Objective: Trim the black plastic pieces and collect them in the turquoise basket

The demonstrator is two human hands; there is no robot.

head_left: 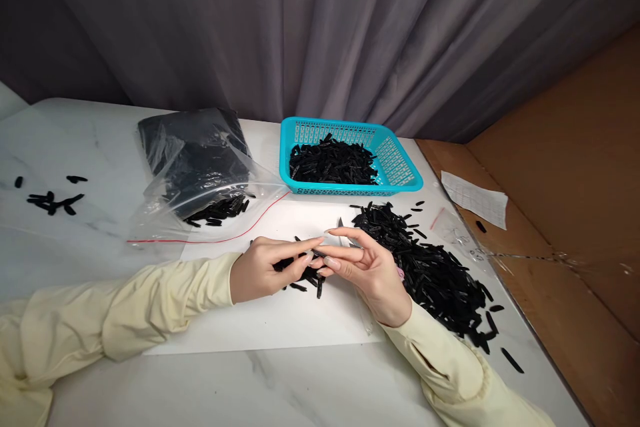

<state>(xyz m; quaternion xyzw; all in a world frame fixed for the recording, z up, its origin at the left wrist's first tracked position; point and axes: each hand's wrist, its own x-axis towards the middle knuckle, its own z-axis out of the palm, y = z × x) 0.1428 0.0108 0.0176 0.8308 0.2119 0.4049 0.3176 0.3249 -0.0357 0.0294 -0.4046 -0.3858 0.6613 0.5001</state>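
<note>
Over a white sheet (230, 330), my two hands meet fingertip to fingertip. My left hand (273, 267) pinches a slim, dark, elongated piece (317, 253) between thumb and fingers. The fingers of my right hand (367, 267) are bent round what look like small scissors (341, 222); a pointed dark blade sticks up above them and a bit of pink handle shows behind the palm. Its thumb and fingertips also touch the piece's right end, partly hiding it. Beneath the hands lies a small group of similar black pieces (299, 287), partly covered by them.
A turquoise basket (350, 187) holding many black pieces stands at the back. Left of it lies a clear zip bag (165, 213) with black contents. Loose pieces form a large heap (435, 280) on the right. Cardboard (565, 213) borders the right side; a grey curtain (250, 27) hangs behind.
</note>
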